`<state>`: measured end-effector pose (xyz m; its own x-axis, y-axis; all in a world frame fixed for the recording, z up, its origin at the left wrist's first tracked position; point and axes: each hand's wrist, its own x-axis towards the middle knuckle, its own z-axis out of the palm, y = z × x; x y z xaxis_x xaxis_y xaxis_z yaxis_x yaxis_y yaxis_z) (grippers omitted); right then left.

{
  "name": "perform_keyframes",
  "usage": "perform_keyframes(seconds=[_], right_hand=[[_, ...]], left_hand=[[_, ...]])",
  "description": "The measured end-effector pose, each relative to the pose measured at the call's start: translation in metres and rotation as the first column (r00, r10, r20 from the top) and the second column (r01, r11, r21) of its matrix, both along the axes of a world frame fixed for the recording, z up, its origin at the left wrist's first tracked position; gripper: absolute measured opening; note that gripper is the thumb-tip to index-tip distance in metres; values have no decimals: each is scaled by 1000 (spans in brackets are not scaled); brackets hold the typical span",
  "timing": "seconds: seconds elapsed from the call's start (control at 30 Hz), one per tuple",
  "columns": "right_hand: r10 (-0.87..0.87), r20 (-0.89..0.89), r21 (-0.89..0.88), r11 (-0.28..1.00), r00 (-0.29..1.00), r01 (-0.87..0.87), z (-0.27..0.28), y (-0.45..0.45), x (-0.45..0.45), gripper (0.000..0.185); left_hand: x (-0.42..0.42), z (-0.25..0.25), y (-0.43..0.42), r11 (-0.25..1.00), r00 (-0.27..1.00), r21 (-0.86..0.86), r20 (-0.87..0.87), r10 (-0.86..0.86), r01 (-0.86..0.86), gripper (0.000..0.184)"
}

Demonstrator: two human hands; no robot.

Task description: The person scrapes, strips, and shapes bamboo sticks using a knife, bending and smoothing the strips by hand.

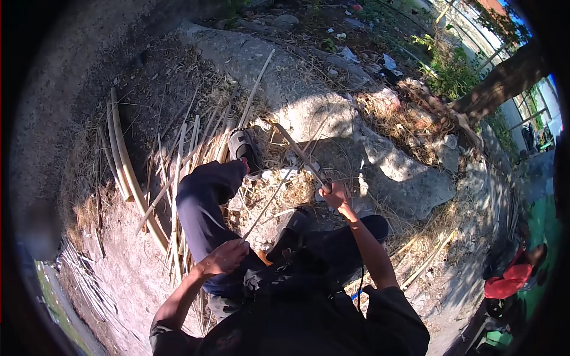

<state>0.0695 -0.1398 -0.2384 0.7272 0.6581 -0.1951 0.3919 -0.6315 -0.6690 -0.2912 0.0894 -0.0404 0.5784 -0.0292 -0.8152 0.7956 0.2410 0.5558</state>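
Note:
My left hand is closed around the near end of a thin bamboo strip, which slants up and away to the right. My right hand grips the dark handle of a long knife, probably a machete; its narrow blade points up and to the left. The far end of the strip comes close to the blade, but I cannot tell whether they touch. Both hands are above my legs, with dark trousers and a black shoe beneath and beyond them.
Long split bamboo poles and several loose strips lie to my left. A large rock rises ahead, with dry shavings below it. A tree trunk leans at the upper right; a person in red is far right.

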Motion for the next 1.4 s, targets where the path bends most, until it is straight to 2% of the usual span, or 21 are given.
perform_keyframes(seconds=[0.03, 0.07, 0.13, 0.2, 0.3, 0.4, 0.47, 0.53, 0.57, 0.67, 0.73, 0.8, 0.9, 0.97, 1.0, 1.07, 1.13, 1.17, 1.27, 1.33, 1.4], right_hand=[[24, -14, 20, 1000, 1000, -24, 4, 4, -4, 31], [51, -32, 38, 998, 998, -50, 8, 7, -10, 30], [74, -110, 53, 996, 991, -69, 26, 13, -20, 28], [89, -175, 75, 994, 981, -77, 42, 21, -30, 26], [222, 119, 58, 972, 968, -230, 68, 31, -43, 24], [182, 73, -2, 983, 981, -182, 28, 27, -49, 16], [189, 99, -41, 982, 977, -186, 14, 18, -54, 20], [333, 41, -122, 937, 942, -326, 12, 10, -59, 25], [294, 44, 27, 955, 955, -295, 1, 4, -64, 26], [242, -41, 59, 969, 969, -240, -18, -6, -73, 25], [210, -113, -40, 976, 971, -216, -14, -4, -74, 24], [149, -210, -35, 986, 966, -160, -14, -3, -76, 25], [227, -73, -86, 969, 971, -233, -20, 6, -71, 26], [185, -96, -52, 980, 978, -190, -16, 11, -75, 26], [141, -118, -17, 989, 983, -144, -13, 12, -77, 26], [135, -112, -42, 989, 985, -140, -10, 15, -81, 27], [133, -104, -66, 988, 986, -140, -12, 17, -82, 30], [183, -72, -75, 979, 981, -188, -13, 15, -84, 30], [194, -47, -84, 977, 980, -197, -7, 14, -87, 28], [158, -50, -87, 983, 986, -162, -6, 14, -86, 26], [109, -52, 26, 994, 993, -108, -8, 16, -89, 24]], left_hand=[[9, -6, -3, 952, 965, 280, 189, -180, 122, 28], [20, -13, -7, 816, 870, 552, 305, -388, 170, 29], [49, -33, -13, 908, 943, 385, 206, -260, 166, 31], [76, -75, -24, 846, 901, 532, 349, -257, 35, 35], [115, -137, -39, 845, 885, 534, 407, -226, -29, 38], [141, -156, -53, 876, 893, 480, 414, -179, -47, 39], [151, -155, -58, 945, 964, 326, 258, -73, -16, 39], [154, -195, -63, 963, 974, 267, 224, -17, -45, 40], [156, -204, -64, 971, 973, 229, 232, 15, -70, 41], [156, -209, -64, 990, 971, 118, 232, 51, -80, 43], [156, -210, -71, 953, 979, 299, 204, -9, -53, 45], [150, -205, -72, 943, 970, 331, 238, -51, -32, 45], [152, -201, -70, 876, 961, 483, 243, -130, -4, 45], [147, -224, -64, 766, 906, 635, 376, -193, -101, 46], [147, -217, -61, 765, 906, 636, 376, -194, -99, 46], [148, -185, -52, 919, 976, 393, 195, -101, 17, 39], [144, -187, -49, 939, 983, 342, 178, -43, -21, 33], [138, -191, -46, 982, 944, 175, 329, 13, -74, 30], [130, -227, -48, 979, 858, -153, 477, 191, -133, 19], [136, -229, -52, 993, 909, 49, 409, 81, -111, 17], [134, -237, -51, 994, 914, 56, 400, 66, -97, 20]])
